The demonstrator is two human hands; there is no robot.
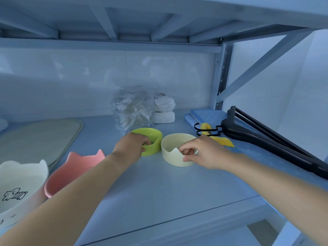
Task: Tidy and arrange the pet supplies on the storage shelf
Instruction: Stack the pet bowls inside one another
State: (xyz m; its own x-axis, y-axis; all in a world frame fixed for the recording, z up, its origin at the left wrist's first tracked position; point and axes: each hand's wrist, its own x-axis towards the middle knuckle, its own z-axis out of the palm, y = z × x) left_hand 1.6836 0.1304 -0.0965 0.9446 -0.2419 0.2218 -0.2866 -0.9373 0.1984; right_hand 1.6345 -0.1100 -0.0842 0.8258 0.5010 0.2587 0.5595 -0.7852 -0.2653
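The left hand (131, 146) holds the green bowl (153, 134) at its near left rim, fingers (144, 139) curled over the edge; their tips seem to dip inside, though the blur makes that uncertain. The right hand (204, 151) pinches the near right rim of the cream bowl (174, 158) between thumb and fingers (185, 150). Both bowls stand mid-shelf, just beside each other, rims nearly touching. The shelf (159, 196) lies bare between them and its front edge. A pink bowl (71, 172) and a white bowl (19, 181) crowd the left front corner. A plastic bag (133, 109) stands close behind the green bowl, and black hangers (266, 139) line the right edge.
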